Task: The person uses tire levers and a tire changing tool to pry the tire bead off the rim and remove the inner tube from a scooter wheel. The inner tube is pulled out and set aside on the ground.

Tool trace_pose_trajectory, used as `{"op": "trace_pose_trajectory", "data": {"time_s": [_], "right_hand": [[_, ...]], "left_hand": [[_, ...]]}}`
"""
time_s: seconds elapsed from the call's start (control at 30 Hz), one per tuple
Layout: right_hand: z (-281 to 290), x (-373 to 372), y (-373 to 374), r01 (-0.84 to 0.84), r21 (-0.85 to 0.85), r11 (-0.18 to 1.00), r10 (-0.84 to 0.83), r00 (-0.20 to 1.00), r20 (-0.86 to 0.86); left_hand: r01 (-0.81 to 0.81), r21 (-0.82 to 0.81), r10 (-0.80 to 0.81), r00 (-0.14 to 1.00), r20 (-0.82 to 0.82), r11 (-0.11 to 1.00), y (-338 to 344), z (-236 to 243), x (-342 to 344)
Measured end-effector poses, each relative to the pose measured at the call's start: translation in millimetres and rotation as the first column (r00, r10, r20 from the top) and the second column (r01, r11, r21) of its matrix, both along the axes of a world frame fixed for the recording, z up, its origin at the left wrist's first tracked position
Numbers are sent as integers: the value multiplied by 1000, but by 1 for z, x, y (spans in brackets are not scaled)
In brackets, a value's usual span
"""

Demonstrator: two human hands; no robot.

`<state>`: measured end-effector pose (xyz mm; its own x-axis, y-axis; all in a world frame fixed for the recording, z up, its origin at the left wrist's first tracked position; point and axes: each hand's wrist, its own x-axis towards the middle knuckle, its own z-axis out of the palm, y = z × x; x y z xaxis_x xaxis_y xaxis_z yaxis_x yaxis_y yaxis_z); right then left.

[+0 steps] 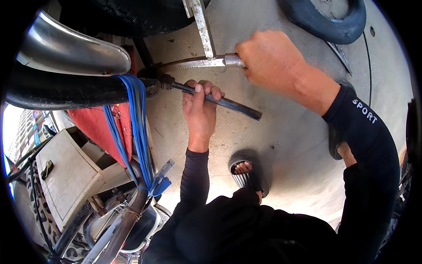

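Note:
My right hand (274, 61) is closed around the end of a knurled metal cylinder (233, 60). That cylinder joins a curved metal bar (189, 64) with small teeth along its lower edge. A flat, worn metal strip (204, 31) meets the bar from above. Just below, my left hand (200, 105) grips a dark metal rod (237, 108), thumb across it and fingers around it. The rod slants down to the right, its lower end free. Its other end meets a dark fitting (166, 81) beside a black tube (79, 90). Whatever lies inside my right fist is hidden.
A shiny curved metal guard (74, 46) and blue straps (137, 105) are at left, above a white box-like piece (66, 176) and metal tubes. A dark tyre (140, 17) stands at the top; a black rubber ring (327, 20) lies top right. My sandalled foot (246, 171) is below.

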<state>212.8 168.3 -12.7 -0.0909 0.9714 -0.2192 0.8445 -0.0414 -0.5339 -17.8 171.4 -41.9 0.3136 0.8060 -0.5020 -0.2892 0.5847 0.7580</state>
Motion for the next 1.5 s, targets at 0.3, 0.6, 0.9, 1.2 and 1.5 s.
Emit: {"op": "trace_pose_trajectory", "data": {"time_s": [0.3,0.6,0.9,1.2,1.5], "right_hand": [[-3,-15,3,57,-8,998,-57,998,-22],[1,-31,-3,101,-82,992,-104,994,-45],[15,-8,8,25,-56,998,-26,1000,-15],[10,-8,5,13,5,1000,-12,1000,-3],[14,-7,11,-2,-69,998,3,1000,14]], "left_hand": [[177,100,-115,887,-447,979,31,-28,-83],[240,83,-183,887,-424,967,22,-20,-77],[137,3,-136,988,-73,991,-6,-8,-18],[395,65,-298,782,-547,916,34,-7,-100],[-6,-184,11,1000,27,983,-3,-13,-29]]}}
